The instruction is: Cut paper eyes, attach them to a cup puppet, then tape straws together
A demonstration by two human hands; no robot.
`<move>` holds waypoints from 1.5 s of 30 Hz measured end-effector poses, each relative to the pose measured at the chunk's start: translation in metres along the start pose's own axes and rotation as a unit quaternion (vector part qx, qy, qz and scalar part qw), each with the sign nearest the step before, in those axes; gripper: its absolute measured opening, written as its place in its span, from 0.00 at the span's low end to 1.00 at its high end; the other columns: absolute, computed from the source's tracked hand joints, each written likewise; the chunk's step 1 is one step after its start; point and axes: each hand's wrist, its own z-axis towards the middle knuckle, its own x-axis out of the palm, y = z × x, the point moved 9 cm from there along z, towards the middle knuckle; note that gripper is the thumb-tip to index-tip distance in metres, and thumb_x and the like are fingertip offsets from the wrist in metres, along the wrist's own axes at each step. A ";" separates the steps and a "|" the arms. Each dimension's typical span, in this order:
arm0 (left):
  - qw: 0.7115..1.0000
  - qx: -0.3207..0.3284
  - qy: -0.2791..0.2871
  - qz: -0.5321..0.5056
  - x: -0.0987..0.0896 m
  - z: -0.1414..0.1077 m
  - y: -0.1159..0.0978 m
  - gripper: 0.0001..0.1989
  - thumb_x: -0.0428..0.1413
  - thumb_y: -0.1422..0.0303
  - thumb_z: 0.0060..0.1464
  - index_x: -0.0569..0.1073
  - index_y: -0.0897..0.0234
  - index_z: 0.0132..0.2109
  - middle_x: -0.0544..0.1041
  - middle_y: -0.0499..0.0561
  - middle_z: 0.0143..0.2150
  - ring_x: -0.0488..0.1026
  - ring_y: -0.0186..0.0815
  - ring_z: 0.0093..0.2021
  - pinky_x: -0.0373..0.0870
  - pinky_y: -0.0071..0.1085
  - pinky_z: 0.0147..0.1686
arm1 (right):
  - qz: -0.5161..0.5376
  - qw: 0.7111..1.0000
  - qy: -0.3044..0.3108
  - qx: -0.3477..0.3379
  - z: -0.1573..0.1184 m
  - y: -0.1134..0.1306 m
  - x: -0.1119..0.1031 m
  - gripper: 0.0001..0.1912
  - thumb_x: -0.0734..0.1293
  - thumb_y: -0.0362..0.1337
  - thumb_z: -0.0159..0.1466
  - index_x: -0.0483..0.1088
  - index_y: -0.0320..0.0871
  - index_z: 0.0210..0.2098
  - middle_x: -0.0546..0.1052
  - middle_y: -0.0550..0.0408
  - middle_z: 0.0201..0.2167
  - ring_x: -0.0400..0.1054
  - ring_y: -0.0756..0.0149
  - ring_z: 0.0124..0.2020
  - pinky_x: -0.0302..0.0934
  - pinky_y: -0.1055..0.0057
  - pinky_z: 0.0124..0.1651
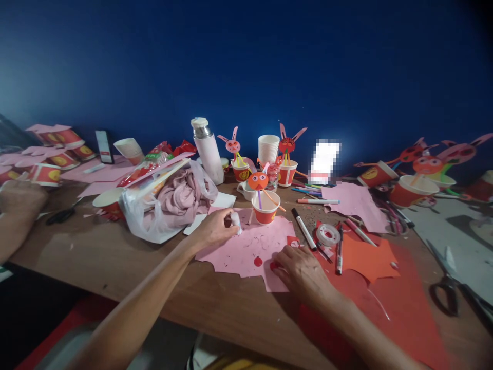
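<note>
My left hand [217, 227] is closed round a small white tube [235, 222] above the left part of a pink paper sheet [242, 252]. My right hand [298, 267] rests at the sheet's right edge, with its fingertips on a small red piece [273, 265]. Another red round piece [258, 261] lies on the pink sheet between my hands. Just behind the sheet stands a paper cup [265, 211] bearing an orange face [258, 180] with eyes and stick arms.
Markers [304, 229], a tape roll [327, 234] and orange paper [367, 257] lie to the right, with scissors [447, 282] beyond. A plastic bag [150, 218] and a flask [208, 154] stand left of centre. Another person's hand [23, 203] shows at the far left.
</note>
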 end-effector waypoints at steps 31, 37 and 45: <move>0.998 -0.048 -0.004 -0.031 0.019 -0.064 -0.004 0.15 0.51 0.66 0.46 0.72 0.64 0.42 0.68 0.45 0.25 0.62 0.29 0.23 0.61 0.23 0.24 | 0.041 0.995 0.073 0.055 0.005 -0.003 0.001 0.06 0.61 0.33 0.60 0.71 0.42 0.31 0.74 0.53 0.29 0.67 0.65 0.31 0.53 0.72 0.33; 0.997 -0.042 0.042 -0.058 0.041 -0.070 -0.018 0.14 0.51 0.65 0.47 0.74 0.64 0.40 0.70 0.46 0.24 0.61 0.28 0.22 0.59 0.22 0.22 | 0.049 0.995 0.067 0.055 0.005 -0.005 0.001 0.04 0.62 0.33 0.59 0.69 0.41 0.32 0.74 0.53 0.30 0.67 0.65 0.32 0.54 0.72 0.34; 0.990 -0.026 0.086 -0.111 0.063 -0.063 -0.034 0.12 0.49 0.68 0.48 0.74 0.64 0.37 0.71 0.46 0.25 0.62 0.30 0.24 0.57 0.23 0.22 | 0.090 0.995 0.024 0.036 0.000 0.001 -0.006 0.02 0.64 0.30 0.57 0.69 0.42 0.30 0.75 0.54 0.29 0.67 0.65 0.33 0.52 0.68 0.40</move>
